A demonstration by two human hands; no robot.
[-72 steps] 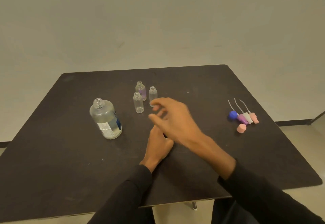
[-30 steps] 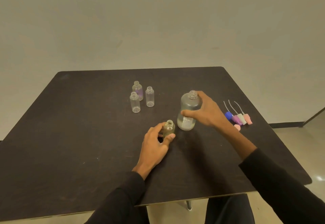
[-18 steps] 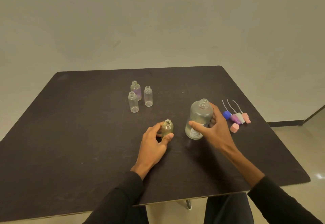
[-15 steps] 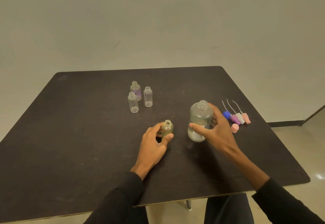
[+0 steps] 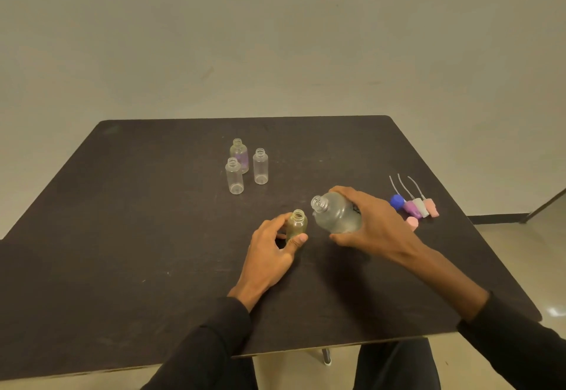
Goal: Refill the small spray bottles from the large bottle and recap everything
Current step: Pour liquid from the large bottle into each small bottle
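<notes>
My left hand (image 5: 269,252) holds a small uncapped yellowish bottle (image 5: 296,225) upright on the dark table (image 5: 122,236), thumb and fingers round its lower body. My right hand (image 5: 373,224) grips the large clear bottle (image 5: 335,213), uncapped and tilted left, its open mouth just right of and slightly above the small bottle's neck. Three more small clear bottles (image 5: 245,166) stand uncapped in a cluster farther back; one has a purple tint.
Spray caps with dip tubes (image 5: 413,203), blue, purple, white and pink, lie at the right side of the table, with a pink round cap (image 5: 412,223) beside them. The table's right and near edges are close to my forearms.
My right hand carried the large bottle from the left side across to the right, lifted it, and has now tilted its mouth towards the small bottle. My left hand keeps holding the small bottle.
</notes>
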